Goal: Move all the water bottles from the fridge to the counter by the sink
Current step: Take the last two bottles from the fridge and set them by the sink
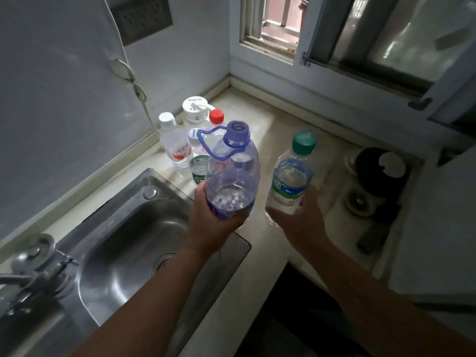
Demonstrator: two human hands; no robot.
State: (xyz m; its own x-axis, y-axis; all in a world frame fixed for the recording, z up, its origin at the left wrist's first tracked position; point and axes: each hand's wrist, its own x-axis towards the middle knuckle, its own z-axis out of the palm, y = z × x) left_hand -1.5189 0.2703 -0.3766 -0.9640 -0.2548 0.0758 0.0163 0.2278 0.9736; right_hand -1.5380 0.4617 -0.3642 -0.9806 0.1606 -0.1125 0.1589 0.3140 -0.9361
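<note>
My left hand [208,228] grips the base of a large purple-capped bottle [231,173] with a carry loop, held above the counter [278,119] at the sink's far corner. My right hand [298,220] grips the lower part of a green-capped water bottle [291,181], held upright over the counter. Behind the purple bottle several bottles stand on the counter near the wall: a white-capped one with a red label [175,145], a big white-lidded one [195,109], a red-capped one [216,116] and a small green-labelled one [198,161], partly hidden.
A steel sink [128,240] with a tap [33,274] lies at the left. A white cord [134,81] hangs down the wall. A gas burner [376,173] sits at the right. A window [278,24] is beyond the counter.
</note>
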